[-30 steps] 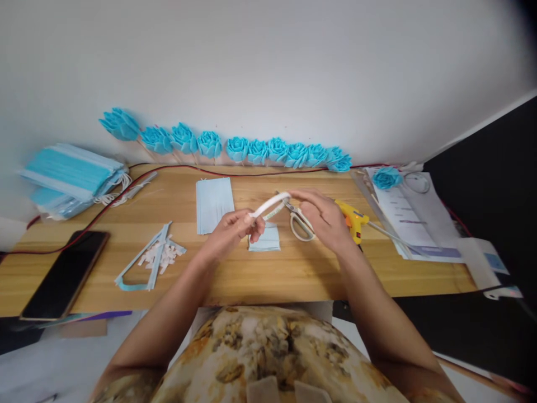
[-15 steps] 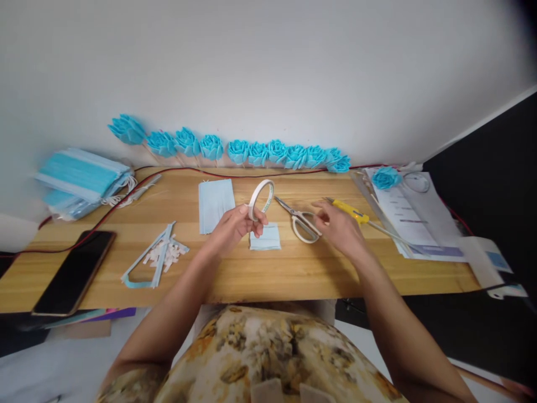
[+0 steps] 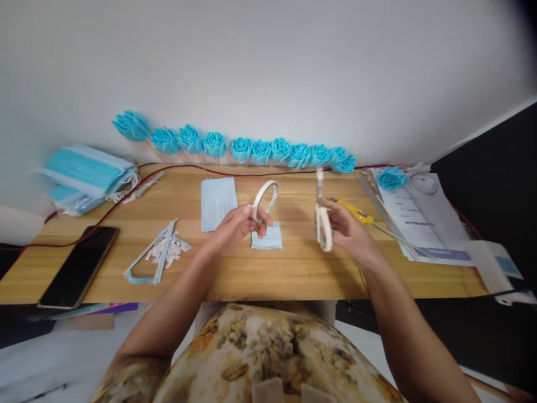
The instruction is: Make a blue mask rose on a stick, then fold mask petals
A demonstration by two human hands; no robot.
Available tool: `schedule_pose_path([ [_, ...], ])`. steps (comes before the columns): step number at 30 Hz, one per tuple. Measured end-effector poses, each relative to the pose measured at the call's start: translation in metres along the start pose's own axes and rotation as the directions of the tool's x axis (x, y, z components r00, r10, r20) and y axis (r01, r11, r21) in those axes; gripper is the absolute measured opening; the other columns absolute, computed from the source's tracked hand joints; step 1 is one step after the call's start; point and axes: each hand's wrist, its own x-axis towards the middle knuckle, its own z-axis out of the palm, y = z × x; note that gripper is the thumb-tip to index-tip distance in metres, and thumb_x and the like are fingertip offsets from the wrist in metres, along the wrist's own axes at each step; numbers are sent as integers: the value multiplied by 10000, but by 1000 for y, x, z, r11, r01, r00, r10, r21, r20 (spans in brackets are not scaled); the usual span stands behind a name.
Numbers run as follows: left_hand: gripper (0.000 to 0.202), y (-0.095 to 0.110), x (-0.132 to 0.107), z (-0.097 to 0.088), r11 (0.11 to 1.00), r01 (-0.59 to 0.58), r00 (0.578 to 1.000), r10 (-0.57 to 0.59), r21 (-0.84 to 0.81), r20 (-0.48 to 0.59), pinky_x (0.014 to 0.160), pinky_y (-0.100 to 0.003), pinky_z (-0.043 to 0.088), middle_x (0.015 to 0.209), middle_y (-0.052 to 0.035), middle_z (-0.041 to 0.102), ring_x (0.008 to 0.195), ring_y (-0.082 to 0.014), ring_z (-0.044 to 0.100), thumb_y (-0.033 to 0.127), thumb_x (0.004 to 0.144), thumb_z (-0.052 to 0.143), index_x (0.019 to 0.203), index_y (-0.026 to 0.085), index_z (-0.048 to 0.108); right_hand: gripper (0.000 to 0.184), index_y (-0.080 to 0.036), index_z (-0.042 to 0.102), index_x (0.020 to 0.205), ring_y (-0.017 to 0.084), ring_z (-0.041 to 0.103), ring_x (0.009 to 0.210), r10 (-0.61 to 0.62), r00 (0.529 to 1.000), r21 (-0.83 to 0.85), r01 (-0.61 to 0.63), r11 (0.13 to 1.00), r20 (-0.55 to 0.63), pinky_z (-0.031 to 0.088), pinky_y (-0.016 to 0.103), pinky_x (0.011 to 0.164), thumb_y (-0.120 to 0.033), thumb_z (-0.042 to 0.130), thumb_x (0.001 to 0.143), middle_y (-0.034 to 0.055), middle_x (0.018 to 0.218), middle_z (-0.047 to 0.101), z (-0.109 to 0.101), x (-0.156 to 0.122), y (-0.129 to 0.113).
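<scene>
My left hand point(image 3: 239, 225) is closed on a white roll of tape point(image 3: 263, 200), held upright above the wooden table point(image 3: 293, 268). My right hand point(image 3: 346, 230) grips a pair of white-handled scissors point(image 3: 322, 215), lifted off the table with the blades pointing up. A small folded light-blue piece point(image 3: 267, 237) lies on the table between my hands. A flat light-blue mask sheet point(image 3: 218, 202) lies just beyond my left hand.
A row of blue fabric roses point(image 3: 251, 148) leans on the wall. A stack of masks point(image 3: 84, 178) lies far left, a phone point(image 3: 79, 266) front left, mask offcuts point(image 3: 159, 254) beside it. A yellow glue gun point(image 3: 354, 211) and papers point(image 3: 413, 215) lie right. A red cable point(image 3: 126, 187) crosses the back.
My right hand let go of the tape, reached to the scissors on the table and lifted them upright. My left hand kept the tape roll and turned it upright.
</scene>
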Motion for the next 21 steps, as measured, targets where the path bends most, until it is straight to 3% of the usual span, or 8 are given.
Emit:
schedule_pose_path([
  [2,527,0,-1,0,1000,-4,1000,4,-9,12,646,-305,520,920,-127,711,692,-172,631,638,880,639,913,116,694,746,-331,475,1443,233,701,865,27,997,272,-45,961,68,584,379,730,-552,768,793,79,1097,691,-1,-18,-7],
  [5,514,-1,-1,0,1000,-1,1000,1,-27,26,650,-307,522,923,-128,715,699,-177,638,625,879,652,929,115,694,942,-341,518,1426,260,680,830,27,973,494,-140,858,229,567,359,629,-757,802,630,82,1007,695,14,-43,-11],
  [9,519,-1,-1,1,1000,-1,999,2,-23,44,648,-302,517,928,-122,711,703,-176,639,632,873,659,923,117,702,846,-328,506,1440,235,649,790,-38,938,640,-205,740,344,557,342,644,-782,681,749,63,896,664,38,-57,-5],
  [11,517,-2,-1,0,1000,-6,998,7,-11,56,671,-304,515,943,-122,709,718,-176,639,631,889,639,940,121,705,837,-322,502,1445,251,670,897,-122,897,650,-207,732,424,568,401,825,-804,629,773,94,1030,684,42,-55,-2],
  [14,530,-1,-3,0,1000,-1,998,0,15,69,715,-316,511,972,-132,708,752,-184,639,640,900,617,965,121,703,870,-344,516,1432,301,645,1130,-230,820,632,-193,750,524,458,476,1056,-868,584,740,130,1302,626,42,-50,-2],
  [17,548,0,-3,0,1000,8,998,-10,27,67,718,-320,509,977,-140,704,759,-191,637,652,881,634,960,114,699,837,-331,538,1421,267,630,1062,-219,793,591,-208,780,568,476,427,984,-810,654,745,121,1261,620,41,-47,-8],
  [21,557,0,-4,2,999,16,998,-18,28,65,723,-334,523,972,-132,702,758,-195,639,671,852,663,955,124,684,880,-249,609,1381,211,607,927,-111,727,489,-333,806,677,500,354,870,-783,733,693,105,1120,634,40,-43,-20],
])
